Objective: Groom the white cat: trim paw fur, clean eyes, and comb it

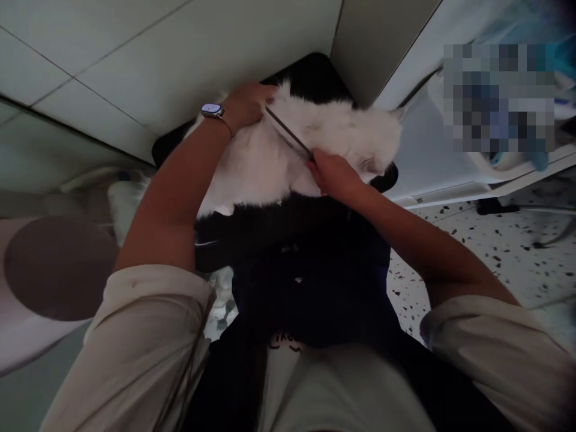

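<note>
A long-haired white cat [252,156] lies along a black tabletop [315,72], its head toward the right. My right hand [335,174] is closed around one end of a metal comb [288,131], which slants across the cat's body with its teeth at the fur. On the cat's far side, near the comb's other end, rests my left hand [249,103]. Its fingers are bent into the fur and partly hidden, seemingly gripping a tuft. A smart band [212,109] is on that wrist.
A pale tiled wall [135,60] stands close behind the tabletop. At the left is a round brown-topped stool [58,267]. A white container [436,138] stands to the right, with a blurred patch above it. Speckled flooring [486,258] and a dark cable show at lower right.
</note>
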`<state>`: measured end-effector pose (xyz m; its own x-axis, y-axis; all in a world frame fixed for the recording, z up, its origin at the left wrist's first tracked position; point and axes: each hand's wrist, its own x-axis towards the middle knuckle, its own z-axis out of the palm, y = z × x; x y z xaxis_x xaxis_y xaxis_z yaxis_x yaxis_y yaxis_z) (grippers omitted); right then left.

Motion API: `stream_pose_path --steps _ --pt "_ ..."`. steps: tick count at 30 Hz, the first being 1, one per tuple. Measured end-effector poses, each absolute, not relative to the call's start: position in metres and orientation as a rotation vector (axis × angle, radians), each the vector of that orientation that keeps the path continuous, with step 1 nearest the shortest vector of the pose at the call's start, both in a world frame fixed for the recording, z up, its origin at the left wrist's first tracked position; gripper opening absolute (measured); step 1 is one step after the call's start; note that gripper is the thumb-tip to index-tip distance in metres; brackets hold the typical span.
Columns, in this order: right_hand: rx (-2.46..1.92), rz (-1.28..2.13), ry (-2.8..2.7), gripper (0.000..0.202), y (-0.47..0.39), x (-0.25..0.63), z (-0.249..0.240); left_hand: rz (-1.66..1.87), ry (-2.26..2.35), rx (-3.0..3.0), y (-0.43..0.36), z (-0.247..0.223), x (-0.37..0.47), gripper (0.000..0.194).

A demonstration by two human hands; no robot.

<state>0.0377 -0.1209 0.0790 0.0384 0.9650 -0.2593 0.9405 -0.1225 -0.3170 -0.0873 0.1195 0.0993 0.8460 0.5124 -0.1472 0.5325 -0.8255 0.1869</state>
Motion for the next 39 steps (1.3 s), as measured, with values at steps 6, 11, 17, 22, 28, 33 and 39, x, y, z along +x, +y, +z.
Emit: stream_pose_path --steps 6,11,17,22,28,33,39 --pt "-1.92 1.271 -2.02 0.031 -0.115 0.037 0.06 -0.174 0.756 2.897 0.122 0.096 -0.085 0.03" --pt "-1.781 1.277 -2.1 0.032 -0.141 0.042 0.052 -0.216 0.781 2.918 0.117 0.093 -0.081 0.028" --pt "-1.47 1.204 -2.684 0.024 -0.177 0.017 0.06 -0.211 0.84 2.902 0.118 0.097 -0.076 0.03" --pt "-2.12 0.807 -2.065 0.035 -0.14 0.034 0.073 -0.233 0.809 2.896 0.116 0.102 -0.078 0.031" --pt "-2.02 1.106 -2.145 0.033 -0.124 0.029 0.052 -0.227 0.879 2.893 0.116 0.097 -0.078 0.029" --pt "-1.782 1.072 -2.586 0.033 -0.174 -0.002 0.049 -0.227 0.924 2.896 0.12 0.093 -0.075 0.034" --pt "-2.052 0.756 -2.383 0.043 -0.152 0.012 0.079 -0.227 0.89 2.888 0.119 0.097 -0.075 0.032"
